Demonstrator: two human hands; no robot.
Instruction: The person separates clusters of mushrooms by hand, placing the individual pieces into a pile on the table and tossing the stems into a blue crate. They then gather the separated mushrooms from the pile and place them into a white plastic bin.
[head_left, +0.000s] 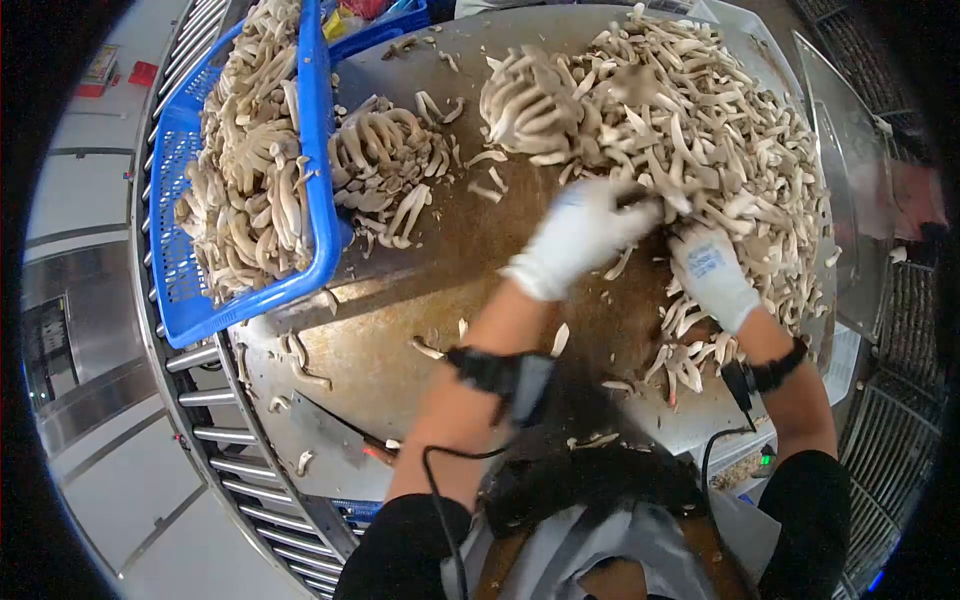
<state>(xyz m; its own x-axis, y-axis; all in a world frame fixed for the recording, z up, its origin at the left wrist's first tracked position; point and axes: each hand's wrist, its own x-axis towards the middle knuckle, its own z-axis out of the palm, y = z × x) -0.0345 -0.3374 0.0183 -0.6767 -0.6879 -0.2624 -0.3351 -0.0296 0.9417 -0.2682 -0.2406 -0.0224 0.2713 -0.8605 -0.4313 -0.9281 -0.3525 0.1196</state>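
A big heap of long-stemmed brown-capped mushrooms [740, 150] covers the right side of the metal table [480, 260]. My left hand [600, 228], in a white glove and blurred by motion, reaches to the heap's near left edge with fingers curled round a mushroom [680, 202]. Close beside it on the right is my right hand [712, 272], also gloved, its palm side against the mushrooms and its fingertips hidden among them. A dense mushroom cluster [530, 105] lies beyond my left hand. Below my right hand are several loose mushrooms [685, 362].
A blue perforated crate [322, 190] full of mushrooms stands at the left, with a smaller mushroom pile [390, 150] beside it. A knife [335, 422] lies near the table's front left edge. A roller conveyor [235, 434] runs along the left.
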